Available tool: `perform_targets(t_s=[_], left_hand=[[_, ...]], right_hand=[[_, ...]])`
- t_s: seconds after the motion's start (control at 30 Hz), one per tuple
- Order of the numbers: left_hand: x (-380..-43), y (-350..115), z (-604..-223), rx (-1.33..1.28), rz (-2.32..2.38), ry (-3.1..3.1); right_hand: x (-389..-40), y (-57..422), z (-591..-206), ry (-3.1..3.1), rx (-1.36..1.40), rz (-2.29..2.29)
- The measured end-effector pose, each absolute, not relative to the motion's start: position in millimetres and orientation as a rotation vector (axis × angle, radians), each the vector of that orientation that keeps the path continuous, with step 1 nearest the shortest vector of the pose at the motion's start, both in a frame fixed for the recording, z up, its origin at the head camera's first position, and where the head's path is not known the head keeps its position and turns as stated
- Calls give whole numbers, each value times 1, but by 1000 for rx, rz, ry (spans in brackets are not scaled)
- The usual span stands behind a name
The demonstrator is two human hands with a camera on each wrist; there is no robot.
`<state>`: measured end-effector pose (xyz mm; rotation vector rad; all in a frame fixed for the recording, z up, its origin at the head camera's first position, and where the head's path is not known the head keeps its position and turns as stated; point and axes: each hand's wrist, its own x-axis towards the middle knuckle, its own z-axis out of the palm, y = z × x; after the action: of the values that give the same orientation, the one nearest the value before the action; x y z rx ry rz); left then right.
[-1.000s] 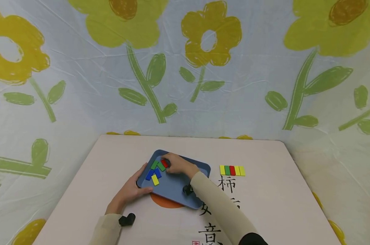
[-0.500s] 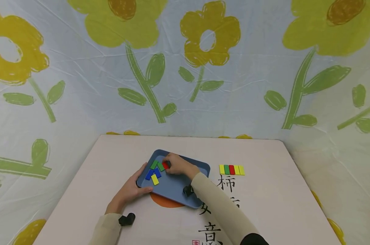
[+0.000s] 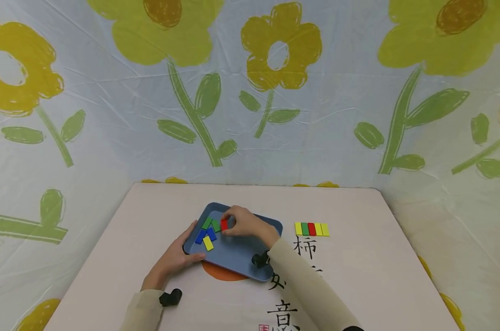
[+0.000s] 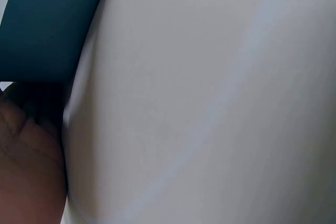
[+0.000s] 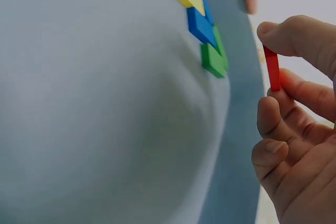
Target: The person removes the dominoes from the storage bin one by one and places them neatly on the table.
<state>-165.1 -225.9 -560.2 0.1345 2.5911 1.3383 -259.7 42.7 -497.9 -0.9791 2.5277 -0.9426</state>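
A blue tray (image 3: 241, 253) lies at an angle on the table. My left hand (image 3: 173, 257) grips its left corner, with the thumb at the near rim and the fingers along the left side. My right hand (image 3: 250, 227), over the tray, pinches a red block (image 5: 272, 71) between thumb and fingertips. In the right wrist view the block shows edge-on, apart from the tray floor. At the tray's left end lie two green blocks (image 3: 215, 225), two blue blocks (image 3: 211, 234) and one yellow block (image 3: 208, 243). Only part of the left hand shows in the left wrist view.
On the table (image 3: 357, 276), right of the tray, several yellow, green and red blocks (image 3: 312, 229) form a close row. Black characters (image 3: 283, 312) and an orange shape (image 3: 223, 271) are printed on the surface. A flowered curtain (image 3: 316, 151) stands behind.
The right hand has picked up the red block from beside the green ones and turned it upright, moving slightly right. The left hand stays at the tray's corner.
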Motion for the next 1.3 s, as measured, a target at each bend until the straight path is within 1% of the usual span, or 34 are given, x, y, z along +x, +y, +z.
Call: perform_targets(t_s=[0.23, 0.57, 0.8, 1.03, 1.3], left_hand=[[-166, -227, -562, 145, 1338, 2596], [-166, -227, -563, 175, 1352, 2603], [-165, -226, -559, 156, 1342, 2600], [-164, -225, -561, 146, 1336, 2603], [-164, -225, -561, 151, 1358, 2599]], right_hand=[[-250, 79, -489, 2579, -945, -1037], [-239, 139, -490, 2699, -869, -1058], [-228, 189, -495, 2741, -709, -1052], [-217, 234, -497, 2819, -659, -1059], [-210, 277, -505, 2920, -452, -982]])
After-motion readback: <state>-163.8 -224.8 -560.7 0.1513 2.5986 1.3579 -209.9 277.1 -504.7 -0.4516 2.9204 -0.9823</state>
